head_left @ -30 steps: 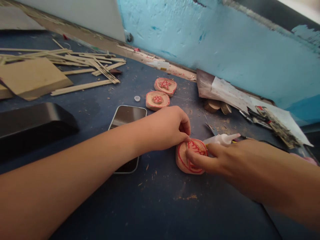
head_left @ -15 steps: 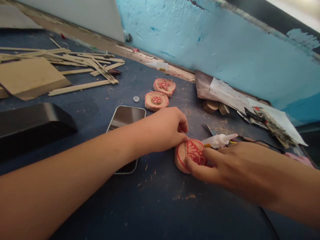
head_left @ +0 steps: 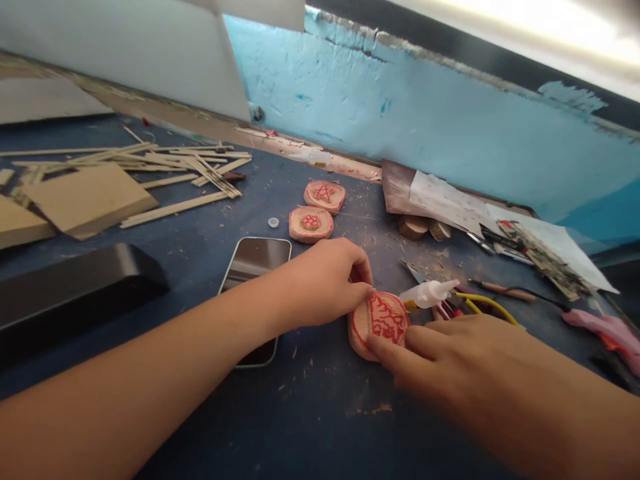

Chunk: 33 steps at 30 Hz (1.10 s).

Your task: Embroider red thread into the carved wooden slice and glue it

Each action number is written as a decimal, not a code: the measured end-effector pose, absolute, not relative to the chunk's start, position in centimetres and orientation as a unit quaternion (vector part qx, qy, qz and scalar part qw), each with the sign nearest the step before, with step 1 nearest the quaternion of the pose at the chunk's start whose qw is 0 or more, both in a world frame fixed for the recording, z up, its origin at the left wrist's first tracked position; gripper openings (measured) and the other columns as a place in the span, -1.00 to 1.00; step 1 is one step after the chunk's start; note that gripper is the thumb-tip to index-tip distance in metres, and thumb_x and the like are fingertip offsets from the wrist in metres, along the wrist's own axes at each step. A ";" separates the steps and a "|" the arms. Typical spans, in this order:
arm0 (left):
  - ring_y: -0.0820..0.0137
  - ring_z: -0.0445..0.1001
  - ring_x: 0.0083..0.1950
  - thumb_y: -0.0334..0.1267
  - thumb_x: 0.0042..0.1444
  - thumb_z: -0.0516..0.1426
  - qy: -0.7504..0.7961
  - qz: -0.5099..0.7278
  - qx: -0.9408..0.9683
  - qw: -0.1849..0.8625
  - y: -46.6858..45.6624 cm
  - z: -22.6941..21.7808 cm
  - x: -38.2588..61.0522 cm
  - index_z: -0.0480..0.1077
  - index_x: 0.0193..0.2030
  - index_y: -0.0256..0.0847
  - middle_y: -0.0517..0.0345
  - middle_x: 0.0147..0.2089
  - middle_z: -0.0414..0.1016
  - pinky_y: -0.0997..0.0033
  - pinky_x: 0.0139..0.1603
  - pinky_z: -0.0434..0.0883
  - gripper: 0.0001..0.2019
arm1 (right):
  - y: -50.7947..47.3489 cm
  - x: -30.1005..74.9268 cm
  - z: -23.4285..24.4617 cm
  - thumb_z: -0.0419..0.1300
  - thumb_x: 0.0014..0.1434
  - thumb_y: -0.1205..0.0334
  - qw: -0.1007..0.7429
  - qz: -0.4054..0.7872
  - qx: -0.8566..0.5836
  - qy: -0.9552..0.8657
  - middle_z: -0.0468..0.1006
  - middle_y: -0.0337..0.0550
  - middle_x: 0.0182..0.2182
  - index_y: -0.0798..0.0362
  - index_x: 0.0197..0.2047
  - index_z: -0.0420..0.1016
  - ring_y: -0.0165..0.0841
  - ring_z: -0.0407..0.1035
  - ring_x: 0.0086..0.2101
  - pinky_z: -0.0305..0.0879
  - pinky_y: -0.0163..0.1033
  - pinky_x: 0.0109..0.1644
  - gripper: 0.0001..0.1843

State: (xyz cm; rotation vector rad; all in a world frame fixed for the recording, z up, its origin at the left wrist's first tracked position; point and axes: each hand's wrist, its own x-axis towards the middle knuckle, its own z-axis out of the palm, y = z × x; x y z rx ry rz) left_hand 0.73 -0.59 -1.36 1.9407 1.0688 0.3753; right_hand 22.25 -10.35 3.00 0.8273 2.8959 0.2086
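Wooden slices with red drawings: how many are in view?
3: the nearest slice, held by the right hand with the left hand at its edge; the flower slice, beyond the left hand; the star slice, just behind that. The hands could hide more.

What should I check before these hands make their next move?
1. Right hand on the red-marked disc: ok, touching it.
2. Left hand at the disc's far edge: ok.
3. Left hand pinching anything: cannot tell, too small.
4. Phone fully visible: not ok, the left forearm covers its middle.
5. White bottle nozzle closed: cannot tell.
6. Star disc apart from the red-marked one: ok.
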 end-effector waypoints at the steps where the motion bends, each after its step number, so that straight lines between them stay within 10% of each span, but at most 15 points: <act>1: 0.29 0.68 -0.24 -0.37 0.14 0.31 0.426 0.153 0.776 0.439 -0.6 -1.3 0.7 0.64 -0.26 -0.18 0.15 -0.27 0.75 0.36 -0.27 0.49 -0.94 | -10.5 22.0 2.9 0.09 0.10 0.55 0.042 0.054 0.286 0.956 0.75 -0.16 -0.21 0.07 0.07 0.49 -0.34 0.58 -0.47 0.19 -0.12 -0.48 -0.52; 4: 0.32 0.68 -0.27 -0.32 0.16 0.32 0.424 0.163 0.760 0.464 -0.5 -0.9 0.6 0.61 -0.26 -0.17 0.18 -0.29 0.74 0.39 -0.31 0.51 -0.98 | -10.8 21.9 1.8 0.05 0.38 0.49 -0.073 0.022 0.336 0.939 0.53 -0.29 -0.49 -0.03 -0.30 0.36 -0.39 0.37 -0.58 0.09 -0.15 -0.48 -0.73; 8: 0.36 0.66 -0.35 -0.24 0.29 0.26 0.457 0.211 0.719 0.479 0.4 -0.4 0.6 0.53 -0.21 -0.17 0.14 -0.30 0.74 0.41 -0.38 0.51 -0.93 | -10.9 22.9 -0.1 0.05 0.61 0.28 -0.172 -0.069 0.359 0.915 0.57 -0.29 -0.45 0.01 -0.22 0.50 -0.43 0.45 -0.48 0.19 -0.25 -0.38 -0.68; 16: 0.25 0.72 -0.19 -0.07 0.42 0.17 0.517 0.328 0.767 0.193 2.7 -1.5 -0.6 0.57 -0.04 -0.12 0.05 -0.14 0.78 0.25 -0.08 0.62 -0.78 | -11.8 23.8 -0.1 0.18 0.60 0.20 -0.153 -0.193 0.304 0.920 0.66 -0.31 -0.34 0.02 -0.22 0.58 -0.43 0.52 -0.33 0.33 -0.26 -0.18 -0.70; 21: -0.03 0.59 0.31 -0.22 0.38 0.08 0.483 0.256 0.831 0.102 4.5 -2.8 -0.9 0.66 0.10 -0.18 -0.13 0.25 0.69 -0.08 0.43 0.43 -0.66 | -12.1 23.6 0.5 0.27 0.51 0.34 -0.122 -0.184 0.311 0.925 0.65 -0.33 -0.33 0.02 -0.25 0.53 -0.41 0.48 -0.35 0.33 -0.23 -0.25 -0.79; 27: 0.01 0.67 0.19 -0.19 0.42 0.01 0.461 0.184 0.865 0.070 5.7 -3.7 -1.5 0.66 0.11 -0.21 -0.16 0.16 0.73 -0.02 0.33 0.54 -0.60 | -12.1 23.7 0.8 0.24 0.47 0.44 -0.053 -0.189 0.299 0.934 0.74 -0.24 -0.18 0.04 -0.03 0.59 -0.38 0.60 -0.20 0.46 -0.25 -0.10 -0.86; 33: -0.03 0.63 0.26 -0.21 0.42 0.00 0.456 0.191 0.868 0.051 5.4 -3.8 -1.4 0.63 0.14 -0.26 -0.23 0.21 0.70 -0.10 0.38 0.51 -0.59 | -11.0 25.9 2.1 0.12 0.49 0.44 -0.272 -0.129 0.337 0.892 0.82 -0.15 -0.06 0.01 0.15 0.66 -0.35 0.72 -0.14 0.61 -0.30 -0.05 -0.65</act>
